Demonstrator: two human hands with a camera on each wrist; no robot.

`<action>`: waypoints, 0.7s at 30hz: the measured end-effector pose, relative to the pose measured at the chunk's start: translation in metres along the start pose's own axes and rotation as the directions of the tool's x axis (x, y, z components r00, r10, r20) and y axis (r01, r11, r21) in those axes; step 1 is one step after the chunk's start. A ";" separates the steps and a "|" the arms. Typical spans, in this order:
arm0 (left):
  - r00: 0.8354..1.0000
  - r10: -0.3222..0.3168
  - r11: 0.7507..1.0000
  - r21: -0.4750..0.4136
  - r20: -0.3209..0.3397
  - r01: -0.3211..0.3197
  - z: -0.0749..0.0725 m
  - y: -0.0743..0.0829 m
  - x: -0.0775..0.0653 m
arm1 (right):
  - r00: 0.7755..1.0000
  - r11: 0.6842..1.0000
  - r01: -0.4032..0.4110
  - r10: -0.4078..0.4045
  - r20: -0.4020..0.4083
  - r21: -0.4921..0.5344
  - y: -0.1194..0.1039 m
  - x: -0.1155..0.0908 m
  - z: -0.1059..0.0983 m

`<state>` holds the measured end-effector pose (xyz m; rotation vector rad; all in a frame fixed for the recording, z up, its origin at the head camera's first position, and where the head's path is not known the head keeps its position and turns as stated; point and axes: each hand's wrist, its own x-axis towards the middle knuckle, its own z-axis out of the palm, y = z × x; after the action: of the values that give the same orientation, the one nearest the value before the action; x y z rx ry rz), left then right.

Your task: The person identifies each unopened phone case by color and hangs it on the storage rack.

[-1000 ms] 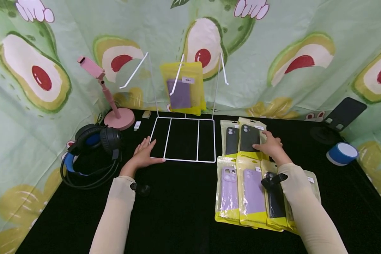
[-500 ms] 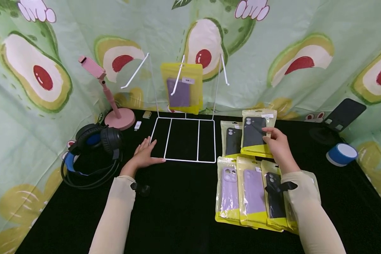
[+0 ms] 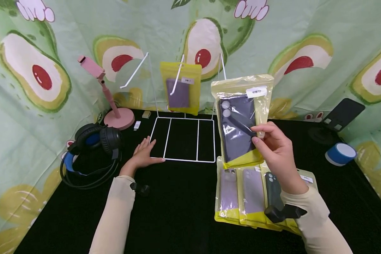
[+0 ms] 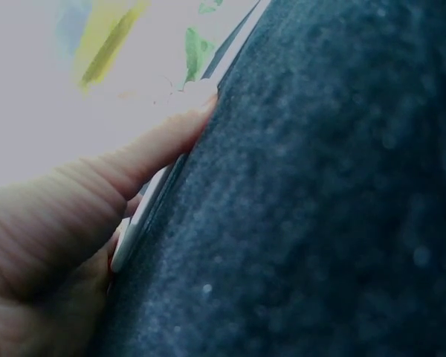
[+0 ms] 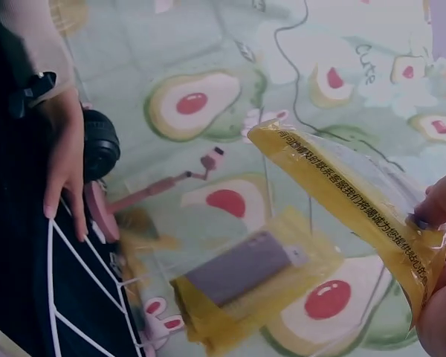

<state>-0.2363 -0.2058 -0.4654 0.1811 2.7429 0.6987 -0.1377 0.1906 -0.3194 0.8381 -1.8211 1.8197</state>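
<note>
My right hand (image 3: pixel 277 155) pinches the right edge of a clear and yellow bag holding a dark phone case (image 3: pixel 236 130), raised in front of the white wire rack's right side. Its printed yellow lower edge shows in the right wrist view. My left hand (image 3: pixel 142 155) rests with spread fingers on the left front corner of the white wire rack (image 3: pixel 190 161); in the left wrist view the thumb (image 4: pixel 167 141) lies along the wire. A yellow bag with a purple phone case (image 3: pixel 177 93) hangs on the rack's middle hook.
Several bagged phone cases (image 3: pixel 254 194) lie in overlapping rows below my right hand. At the left stand headphones (image 3: pixel 111 141) and a pink phone stand (image 3: pixel 119 118), with a small white USB stick (image 3: pixel 137 125) nearby. A black stand (image 3: pixel 344 114) and a blue cylinder (image 3: pixel 341 154) are far right.
My right hand has lifted the bagged dark phone case off the back row, bringing it up, nearer and to the left. My left hand has stayed on the rack.
</note>
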 end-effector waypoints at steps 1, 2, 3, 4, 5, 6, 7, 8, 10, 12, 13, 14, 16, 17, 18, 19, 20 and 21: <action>1.000 0.001 1.000 -0.003 0.001 -0.001 0.000 0.000 0.000 | 1.000 1.000 -0.004 0.004 0.017 -0.007 0.002 0.001 0.003; 1.000 0.000 1.000 -0.005 0.001 0.000 0.000 0.001 0.000 | 0.999 1.000 -0.011 0.011 0.030 -0.007 0.004 0.003 0.006; 1.000 -0.003 1.000 -0.007 0.001 0.003 0.000 0.001 -0.001 | 0.999 1.000 -0.023 0.023 0.038 -0.002 0.006 0.004 0.008; 1.000 -0.006 1.000 -0.009 0.001 0.006 0.000 0.002 -0.001 | 0.998 0.999 -0.037 0.037 0.045 0.005 0.009 0.006 0.010; 1.000 -0.007 1.000 -0.009 0.002 0.007 0.001 0.001 -0.001 | 0.997 0.998 -0.059 0.059 0.047 0.009 0.011 0.007 0.011; 1.000 -0.009 1.000 -0.008 0.003 0.009 0.001 0.001 -0.001 | 0.995 0.996 -0.085 0.085 0.051 0.006 0.015 0.009 0.011; 1.000 -0.010 1.000 -0.007 0.004 0.010 0.001 0.001 0.000 | 0.993 0.994 -0.112 0.112 0.048 0.002 0.018 0.011 0.011; 1.000 -0.011 1.000 -0.008 0.004 0.011 0.001 0.001 0.000 | 0.990 0.991 -0.134 0.134 0.043 0.005 0.021 0.013 0.011; 1.000 -0.011 1.000 -0.008 0.006 0.011 0.001 0.001 -0.001 | 0.985 0.985 -0.174 0.174 0.024 0.005 0.029 0.018 0.010; 1.000 -0.012 1.000 -0.007 0.006 0.012 0.000 0.001 -0.001 | 0.979 0.979 -0.206 0.206 -0.007 0.004 0.039 0.028 0.010; 1.000 -0.012 1.000 -0.007 0.005 0.012 -0.001 0.001 -0.002 | 0.974 0.975 -0.224 0.224 -0.022 0.009 0.044 0.034 0.010; 1.000 -0.014 1.000 -0.008 0.003 0.014 -0.001 0.002 -0.002 | 0.970 0.971 -0.240 0.240 -0.032 0.007 0.050 0.041 0.011; 1.000 -0.013 1.000 -0.008 0.000 0.013 -0.001 0.001 -0.002 | 0.959 0.960 -0.280 0.279 -0.054 -0.004 0.061 0.055 0.012; 1.000 -0.012 1.000 -0.008 -0.001 0.012 -0.001 0.001 -0.001 | 0.952 0.953 -0.301 0.300 -0.063 -0.014 0.067 0.062 0.012; 1.000 -0.014 1.000 -0.009 -0.002 0.014 -0.001 0.001 -0.001 | 0.945 0.947 -0.320 0.318 -0.071 -0.026 0.072 0.069 0.013; 1.000 -0.014 1.000 -0.008 -0.003 0.014 -0.001 0.001 -0.001 | 0.939 0.941 -0.337 0.333 -0.081 -0.040 0.078 0.075 0.013; 1.000 -0.015 1.000 -0.009 -0.004 0.015 -0.001 0.001 0.000 | 0.933 0.934 -0.352 0.346 -0.094 -0.057 0.083 0.080 0.013; 1.000 -0.015 1.000 -0.010 -0.004 0.015 -0.001 0.001 0.000 | 0.927 0.928 -0.367 0.358 -0.109 -0.071 0.088 0.086 0.013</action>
<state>-0.2365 -0.2053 -0.4643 0.1565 2.7416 0.7094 -0.2583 0.1636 -0.3261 0.3889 -2.0848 1.9363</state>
